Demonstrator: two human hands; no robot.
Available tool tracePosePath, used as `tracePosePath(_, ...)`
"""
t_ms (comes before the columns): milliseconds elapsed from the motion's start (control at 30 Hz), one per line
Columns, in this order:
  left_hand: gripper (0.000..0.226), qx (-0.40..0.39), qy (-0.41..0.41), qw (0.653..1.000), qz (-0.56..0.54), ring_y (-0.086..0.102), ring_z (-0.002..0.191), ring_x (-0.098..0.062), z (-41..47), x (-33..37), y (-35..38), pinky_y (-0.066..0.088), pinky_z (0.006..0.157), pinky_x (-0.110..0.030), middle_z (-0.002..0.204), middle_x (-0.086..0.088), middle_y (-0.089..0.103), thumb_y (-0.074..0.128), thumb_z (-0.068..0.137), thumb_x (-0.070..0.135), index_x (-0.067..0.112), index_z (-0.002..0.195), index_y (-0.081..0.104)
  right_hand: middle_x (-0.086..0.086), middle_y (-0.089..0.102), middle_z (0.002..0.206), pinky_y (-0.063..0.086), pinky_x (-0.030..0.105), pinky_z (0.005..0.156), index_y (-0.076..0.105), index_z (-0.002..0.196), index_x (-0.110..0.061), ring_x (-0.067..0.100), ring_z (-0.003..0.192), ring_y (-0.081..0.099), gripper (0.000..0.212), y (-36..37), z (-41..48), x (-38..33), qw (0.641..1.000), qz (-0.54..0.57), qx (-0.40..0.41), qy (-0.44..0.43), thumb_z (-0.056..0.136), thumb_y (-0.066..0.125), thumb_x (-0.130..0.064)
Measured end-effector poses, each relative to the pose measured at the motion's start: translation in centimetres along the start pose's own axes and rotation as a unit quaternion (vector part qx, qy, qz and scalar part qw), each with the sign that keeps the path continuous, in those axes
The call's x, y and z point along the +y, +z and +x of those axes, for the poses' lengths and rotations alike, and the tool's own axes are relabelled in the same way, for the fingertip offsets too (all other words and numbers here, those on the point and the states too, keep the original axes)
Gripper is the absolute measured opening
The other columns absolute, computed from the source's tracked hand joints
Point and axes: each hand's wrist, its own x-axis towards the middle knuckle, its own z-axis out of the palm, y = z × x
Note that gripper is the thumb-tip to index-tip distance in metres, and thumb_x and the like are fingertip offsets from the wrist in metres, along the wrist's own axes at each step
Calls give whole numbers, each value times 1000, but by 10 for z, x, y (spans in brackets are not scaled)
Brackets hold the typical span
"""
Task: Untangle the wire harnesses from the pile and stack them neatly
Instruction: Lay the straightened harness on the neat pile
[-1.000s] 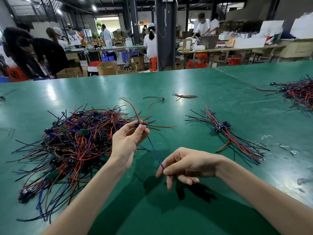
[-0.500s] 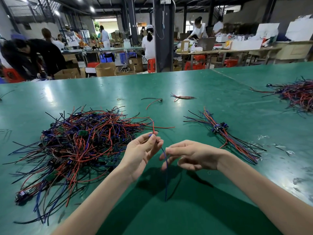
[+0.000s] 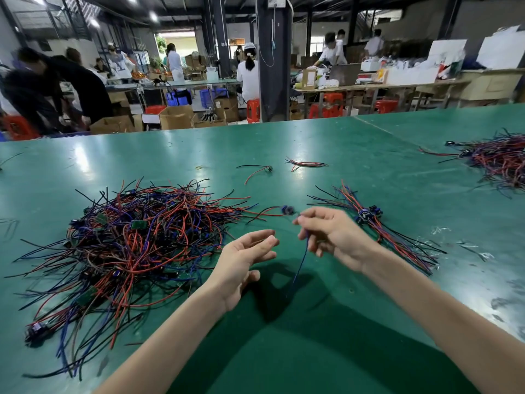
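Sprawling across the green worktop point(image 3: 56, 166), the tangled pile point(image 3: 133, 240) held most harnesses. Just right of the pile, the left hand point(image 3: 247, 260) lay palm-up, fingers apart, holding nothing. Farther right, the right hand point(image 3: 332, 234) pinched one wire harness point(image 3: 287, 209), its red lead trailing back toward the pile. A snag there could drag neighbours out on the pull. A careless drop could scatter the neat stack point(image 3: 380, 226), farthest from the pile.

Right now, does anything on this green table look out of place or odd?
Two strays, a loose harness and a small bundle, lie past both the tangled pile and the neat stack, belonging to neither. Clear plastic scraps litter the table right of the stack.
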Motion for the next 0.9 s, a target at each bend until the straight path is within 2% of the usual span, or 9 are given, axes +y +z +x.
tracePosePath(133, 2, 10, 11, 1000, 8, 63, 68, 4, 0, -4, 0, 34, 56, -22, 76, 16, 68, 68, 83, 22, 23, 82, 66, 3, 63, 56, 36, 15, 34, 61, 84, -7, 8, 37, 51, 9, -40, 5, -20, 991, 20, 121, -56, 91, 56, -5)
tracePosePath(200, 10, 11, 16, 1000, 0, 61, 68, 2, 1, -5, 0, 36, 53, -19, 69, 16, 64, 69, 83, 20, 22, 75, 63, 5, 60, 55, 33, 14, 32, 62, 82, -4, 7, 34, 48, 11, -64, 8, -24, 984, -4, 174, -38, 91, 56, -3)
tracePosePath(300, 16, 8, 19, 1000, -8, 59, 67, 2, 2, -6, 0, 37, 52, -17, 65, 15, 61, 70, 81, 19, 22, 69, 59, 10, 56, 53, 28, 12, 30, 61, 76, 3, 7, 29, 42, 13, -96, 12, -20, 962, -131, 234, 58, 87, 56, 2)
tracePosePath(400, 25, 6, 22, 1000, -15, 58, 64, 2, 2, -7, 0, 39, 51, -16, 64, 14, 60, 71, 80, 18, 22, 64, 52, 13, 60, 47, 33, 14, 31, 65, 69, 10, 14, 30, 46, 13, -119, 15, -15, 907, -286, 283, 121, 80, 59, 5)
tracePosePath(533, 32, 7, 23, 999, -35, 59, 59, 0, 3, -6, 0, 40, 47, -16, 74, 9, 64, 69, 81, 12, 22, 61, 47, 19, 71, 67, 41, 21, 40, 69, 66, 4, 23, 49, 58, 13, -124, 13, -11, 849, -432, 251, 169, 77, 63, -1)
tracePosePath(700, 40, 9, 27, 998, -64, 59, 57, -4, 1, -7, 0, 38, 44, -18, 83, 3, 70, 67, 81, 7, 21, 49, 48, 6, 68, 53, 52, 31, 65, 68, 60, -8, 22, 59, 64, 15, -124, 9, -13, 799, -514, 259, 173, 76, 67, -6)
tracePosePath(767, 40, 10, 29, 997, -73, 58, 57, -5, 1, -6, 1, 38, 43, -18, 83, 3, 71, 66, 82, 6, 21, 51, 46, 7, 69, 69, 50, 32, 73, 62, 71, -14, 24, 76, 65, 11, -125, 8, -15, 784, -539, 262, 165, 75, 71, -10)
tracePosePath(833, 39, 11, 31, 997, -76, 58, 57, -5, 1, -6, 1, 38, 43, -18, 83, 2, 71, 66, 82, 7, 21, 53, 45, 9, 61, 91, 45, 33, 76, 53, 82, -18, 28, 92, 58, 22, -125, 7, -15, 770, -559, 261, 160, 77, 73, -12)
tracePosePath(900, 38, 9, 33, 996, -79, 58, 57, -5, 0, -5, 1, 37, 43, -18, 82, 2, 71, 66, 82, 7, 21, 54, 45, 10, 57, 98, 45, 35, 78, 49, 80, -20, 30, 97, 54, 25, -125, 6, -13, 762, -575, 251, 159, 78, 71, -9)
